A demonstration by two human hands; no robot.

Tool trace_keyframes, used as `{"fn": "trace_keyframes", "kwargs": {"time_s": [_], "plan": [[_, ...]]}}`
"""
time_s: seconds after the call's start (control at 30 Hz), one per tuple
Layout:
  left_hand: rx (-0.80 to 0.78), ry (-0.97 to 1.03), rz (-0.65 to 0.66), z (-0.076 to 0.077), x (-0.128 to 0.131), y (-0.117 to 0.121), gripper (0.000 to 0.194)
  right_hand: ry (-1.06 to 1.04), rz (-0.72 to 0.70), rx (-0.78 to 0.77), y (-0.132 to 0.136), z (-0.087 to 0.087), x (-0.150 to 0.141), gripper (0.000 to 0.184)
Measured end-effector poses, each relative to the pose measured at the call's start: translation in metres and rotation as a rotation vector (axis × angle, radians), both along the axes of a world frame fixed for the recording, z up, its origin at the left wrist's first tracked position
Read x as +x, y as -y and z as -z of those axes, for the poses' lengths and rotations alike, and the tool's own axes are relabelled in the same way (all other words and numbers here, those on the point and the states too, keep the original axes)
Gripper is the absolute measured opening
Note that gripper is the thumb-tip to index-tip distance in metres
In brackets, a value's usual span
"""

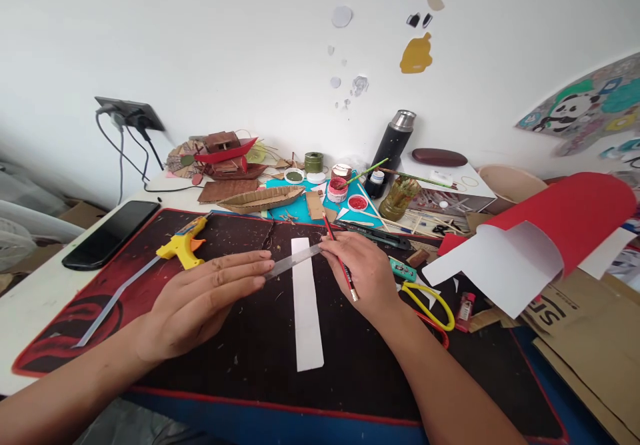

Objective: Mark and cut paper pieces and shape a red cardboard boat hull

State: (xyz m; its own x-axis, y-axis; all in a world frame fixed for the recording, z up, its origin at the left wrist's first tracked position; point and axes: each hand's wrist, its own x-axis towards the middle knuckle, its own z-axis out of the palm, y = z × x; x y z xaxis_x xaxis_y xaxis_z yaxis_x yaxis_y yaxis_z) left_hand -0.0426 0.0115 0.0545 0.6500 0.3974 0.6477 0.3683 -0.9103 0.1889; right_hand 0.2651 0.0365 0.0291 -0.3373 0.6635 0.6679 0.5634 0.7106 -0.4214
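Note:
A white paper strip (306,312) lies lengthwise on the dark work mat (240,352). A clear ruler (293,262) lies across its upper part. My left hand (200,302) rests flat on the mat, its stretched fingertips pressing the ruler's left end. My right hand (357,272) pinches the ruler's right end while a red pencil (339,258) sits between its fingers, tip pointing away from me.
A yellow glue gun (181,244) and black phone (111,233) lie at left. Cardboard boat (263,198), paint pots (338,190), black flask (390,153) stand behind. Yellow scissors (430,302), green cutter (403,270), curled red-white sheet (540,238) and cardboard (585,345) crowd the right.

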Motion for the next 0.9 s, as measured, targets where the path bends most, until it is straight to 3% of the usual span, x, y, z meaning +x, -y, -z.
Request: {"fn": "trace_keyframes", "kwargs": {"time_s": [0.13, 0.23, 0.43, 0.6, 0.77, 0.9], "plan": [[0.112, -0.078, -0.117, 0.004, -0.008, -0.009, 0.052, -0.008, 0.016, 0.017, 0.000, -0.002, 0.001, 0.021], [0.153, -0.076, -0.170, -0.001, -0.013, -0.015, 0.042, -0.056, -0.042, -0.034, 0.003, -0.005, -0.001, 0.017], [0.125, 0.034, -0.150, -0.013, -0.020, -0.020, 0.035, -0.186, -0.041, -0.170, 0.006, -0.003, -0.001, 0.015], [0.075, 0.059, -0.124, -0.015, -0.021, -0.020, 0.037, -0.269, -0.034, -0.383, 0.006, -0.002, -0.002, 0.018], [0.106, 0.075, -0.122, -0.015, -0.020, -0.024, 0.035, -0.381, -0.172, -0.687, 0.008, -0.007, -0.006, 0.032], [0.054, 0.114, -0.157, -0.012, -0.012, -0.026, 0.031, -0.376, -0.174, -0.781, 0.011, -0.011, -0.010, 0.031]]}}
